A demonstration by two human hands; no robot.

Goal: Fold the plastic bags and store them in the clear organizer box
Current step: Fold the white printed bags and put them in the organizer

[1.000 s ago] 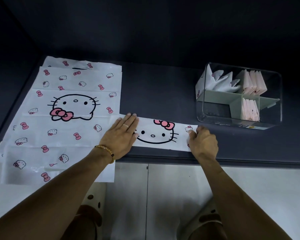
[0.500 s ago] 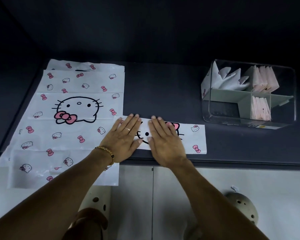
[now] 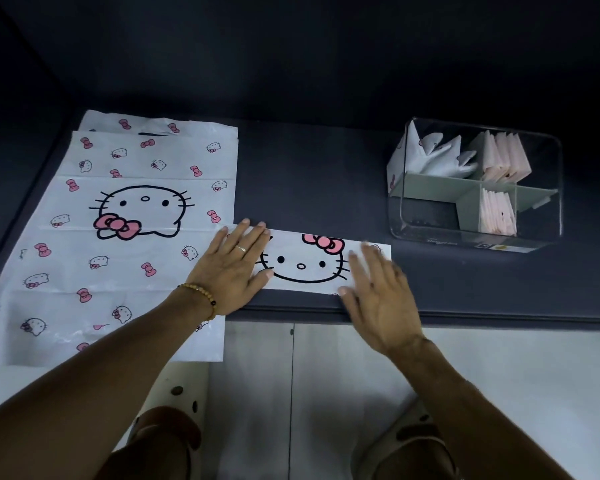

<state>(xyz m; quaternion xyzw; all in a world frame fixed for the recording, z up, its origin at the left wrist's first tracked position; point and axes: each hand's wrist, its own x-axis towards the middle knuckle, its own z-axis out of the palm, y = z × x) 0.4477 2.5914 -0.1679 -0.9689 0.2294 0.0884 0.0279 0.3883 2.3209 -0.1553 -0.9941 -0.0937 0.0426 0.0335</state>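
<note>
A white plastic bag folded into a long strip (image 3: 303,263), printed with a cat face and pink bow, lies along the front edge of the dark table (image 3: 309,188). My left hand (image 3: 231,270) presses flat on the strip's left end, fingers spread. Flat and slightly blurred, my right hand (image 3: 378,294) lies over the strip's right end. The clear organizer box (image 3: 548,216) stands at the right, holding folded white bags (image 3: 437,159) at its back left and folded pink bags (image 3: 499,213) in the right compartments.
A stack of unfolded white printed bags (image 3: 118,216) covers the table's left side and hangs over the front edge. A dark wall rises behind the table. White cabinet fronts (image 3: 326,375) and my feet in perforated shoes show below.
My right hand slid from the strip's right end to its middle, then back right along the strip. The left hand stayed pressed on the left end. The camera view shifted slightly.
</note>
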